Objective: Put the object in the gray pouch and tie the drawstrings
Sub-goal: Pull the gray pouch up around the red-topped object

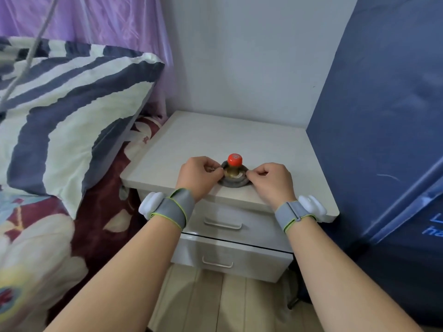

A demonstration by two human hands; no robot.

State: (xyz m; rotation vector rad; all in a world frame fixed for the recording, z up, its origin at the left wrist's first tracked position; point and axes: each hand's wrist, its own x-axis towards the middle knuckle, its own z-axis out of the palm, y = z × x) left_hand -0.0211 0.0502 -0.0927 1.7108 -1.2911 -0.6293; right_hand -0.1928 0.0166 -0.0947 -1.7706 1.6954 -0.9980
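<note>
A small bottle [233,167] with a red cap and a brownish body stands upright on the white nightstand [239,137], near its front edge. The gray pouch [233,183] lies bunched low around the bottle's base. My left hand [200,174] pinches the pouch's rim on the left side of the bottle. On the right side, my right hand [272,179] pinches the rim the same way. The drawstrings are hidden by my fingers. Each wrist carries a gray band with a white device.
The nightstand has two drawers [223,226] below its top. A bed with a striped pillow [72,111] and floral cover is close on the left. A dark blue fabric wardrobe [383,116] stands against the nightstand's right side. Wooden floor lies below.
</note>
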